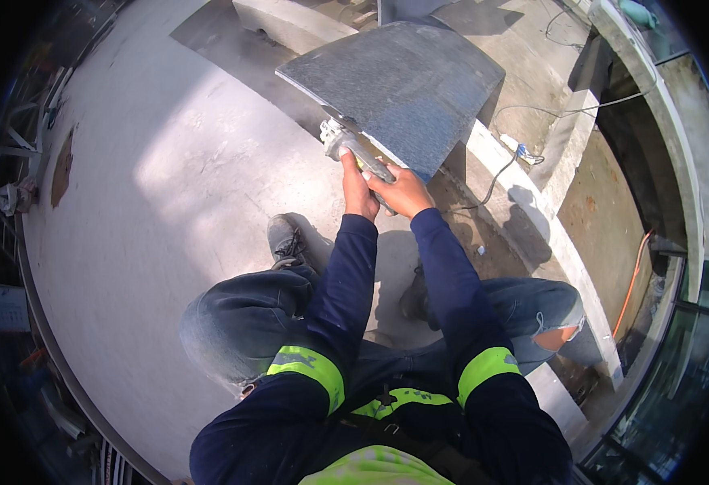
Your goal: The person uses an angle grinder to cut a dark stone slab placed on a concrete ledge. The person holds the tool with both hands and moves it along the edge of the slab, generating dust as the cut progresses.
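Observation:
An angle grinder (364, 157) is held in both hands, its dusty head against the near left edge of a dark grey stone slab (407, 77). My left hand (355, 184) is wrapped round the body close behind the head. Farther back on the handle, my right hand (403, 191) grips it with closed fingers. The disc is mostly hidden by the head and the slab's edge. Pale dust hangs beyond the slab's left side. The slab lies tilted on low concrete walls.
A low concrete wall (564, 234) runs along my right, with a dark cable and a plug connector (521, 149) over it. An orange cord (633, 279) lies farther right. Pale concrete floor (120, 267) spreads to my left. My shoe (287, 238) stands near the grinder.

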`<state>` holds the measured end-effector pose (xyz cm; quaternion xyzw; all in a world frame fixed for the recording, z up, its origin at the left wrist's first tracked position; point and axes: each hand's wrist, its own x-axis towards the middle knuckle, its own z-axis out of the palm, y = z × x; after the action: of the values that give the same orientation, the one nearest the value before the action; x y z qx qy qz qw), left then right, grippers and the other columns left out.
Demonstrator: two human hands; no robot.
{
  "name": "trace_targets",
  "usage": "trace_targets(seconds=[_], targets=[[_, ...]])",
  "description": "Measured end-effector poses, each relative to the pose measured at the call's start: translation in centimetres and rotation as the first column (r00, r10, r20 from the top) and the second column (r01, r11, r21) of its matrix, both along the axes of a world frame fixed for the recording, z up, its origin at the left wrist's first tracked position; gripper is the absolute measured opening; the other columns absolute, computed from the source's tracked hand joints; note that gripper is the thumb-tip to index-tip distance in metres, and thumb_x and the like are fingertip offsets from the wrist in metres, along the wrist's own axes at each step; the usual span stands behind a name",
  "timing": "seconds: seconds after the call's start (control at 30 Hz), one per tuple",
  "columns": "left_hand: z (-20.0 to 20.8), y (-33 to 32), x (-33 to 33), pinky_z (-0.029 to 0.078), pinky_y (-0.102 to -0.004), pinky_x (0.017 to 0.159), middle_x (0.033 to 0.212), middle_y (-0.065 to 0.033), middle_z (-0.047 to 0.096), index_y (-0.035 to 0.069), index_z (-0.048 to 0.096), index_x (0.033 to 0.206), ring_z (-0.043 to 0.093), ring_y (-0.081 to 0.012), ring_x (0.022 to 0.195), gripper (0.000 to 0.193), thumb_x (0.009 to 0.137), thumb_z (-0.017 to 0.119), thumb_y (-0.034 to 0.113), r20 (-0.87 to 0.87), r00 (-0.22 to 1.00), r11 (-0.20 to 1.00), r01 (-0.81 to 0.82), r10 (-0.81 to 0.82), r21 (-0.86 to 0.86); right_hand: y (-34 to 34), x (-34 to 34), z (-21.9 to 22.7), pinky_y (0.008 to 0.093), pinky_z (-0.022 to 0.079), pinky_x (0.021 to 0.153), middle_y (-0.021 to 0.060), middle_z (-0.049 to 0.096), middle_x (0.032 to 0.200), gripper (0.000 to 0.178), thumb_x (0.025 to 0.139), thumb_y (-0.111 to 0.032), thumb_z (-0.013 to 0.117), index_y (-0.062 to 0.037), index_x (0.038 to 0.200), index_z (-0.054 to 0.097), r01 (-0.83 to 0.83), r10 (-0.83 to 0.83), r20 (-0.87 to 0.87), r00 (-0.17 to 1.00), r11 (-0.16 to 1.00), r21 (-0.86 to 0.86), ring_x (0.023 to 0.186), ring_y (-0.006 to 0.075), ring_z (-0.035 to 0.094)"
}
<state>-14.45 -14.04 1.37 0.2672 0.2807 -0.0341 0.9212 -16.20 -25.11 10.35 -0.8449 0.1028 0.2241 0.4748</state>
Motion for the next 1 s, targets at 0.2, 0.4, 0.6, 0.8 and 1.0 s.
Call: trace_targets(seconds=[0.2, 0.4, 0.6, 0.8, 1.0], targets=[[0.0, 0.0, -0.2, 0.065, -0.0495, 0.098, 0.122, -0.0153, 0.073, 0.008, 0.055, 0.156, 0.076, -0.0298, 0.108, 0.077, 0.116, 0.056, 0.073, 0.029, 1.0, 1.0, -0.001, 0.001, 0.011, -0.1, -0.3, 0.3, 0.0361, 0.065, 0.064, 0.0183, 0.085, 0.118, 0.092, 0.098, -0.063, 0.083, -0.0061, 0.168, 0.062, -0.002, 0.002, -0.008, 1.0, 1.0, 0.012, 0.081, 0.0218, 0.082], [-0.5, 0.0, 0.5, 0.063, -0.047, 0.1, 0.126, -0.013, 0.074, 0.006, 0.06, 0.154, 0.075, -0.0277, 0.111, 0.073, 0.119, 0.053, 0.07, -0.003, 0.999, 0.999, -0.036, 0.036, 0.0, 0.1, 0.6, -0.5, 0.036, 0.065, 0.063, 0.0215, 0.085, 0.122, 0.095, 0.097, -0.061, 0.084, -0.0021, 0.168, 0.061, 0.009, -0.008, -0.022, 1.0, 0.999, 0.037, 0.083, 0.0245, 0.084], [-1.3, 0.4, 1.1, 0.065, -0.0508, 0.099, 0.124, -0.016, 0.072, 0.008, 0.053, 0.158, 0.075, -0.0308, 0.108, 0.078, 0.116, 0.057, 0.073, 0.045, 0.999, 1.0, -0.018, 0.018, 0.008, 0.4, 1.0, -1.5, 0.0355, 0.065, 0.064, 0.0218, 0.084, 0.123, 0.097, 0.097, -0.062, 0.084, -0.0018, 0.169, 0.059, 0.025, -0.024, -0.022, 0.999, 0.999, 0.031, 0.084, 0.0241, 0.084], [-0.7, -0.1, 0.4, 0.065, -0.051, 0.099, 0.123, -0.0154, 0.072, 0.008, 0.054, 0.159, 0.075, -0.0303, 0.109, 0.077, 0.117, 0.055, 0.072, 0.052, 0.998, 0.999, -0.032, 0.032, 0.0, 0.0, 0.5, -1.0, 0.0364, 0.064, 0.065, 0.0207, 0.085, 0.121, 0.098, 0.097, -0.065, 0.082, -0.0029, 0.169, 0.06, -0.006, 0.006, -0.004, 1.0, 1.0, 0.012, 0.082, 0.0234, 0.083], [-0.4, -0.2, 0.0, 0.065, -0.05, 0.098, 0.122, -0.0156, 0.072, 0.007, 0.054, 0.157, 0.075, -0.0298, 0.108, 0.076, 0.117, 0.055, 0.072, 0.068, 0.998, 1.0, -0.019, 0.02, -0.01, -0.3, -0.1, -0.4, 0.0359, 0.064, 0.063, 0.0167, 0.085, 0.113, 0.093, 0.098, -0.063, 0.083, -0.0059, 0.169, 0.062, -0.015, 0.015, -0.002, 1.0, 1.0, 0.018, 0.076, 0.0209, 0.081]])
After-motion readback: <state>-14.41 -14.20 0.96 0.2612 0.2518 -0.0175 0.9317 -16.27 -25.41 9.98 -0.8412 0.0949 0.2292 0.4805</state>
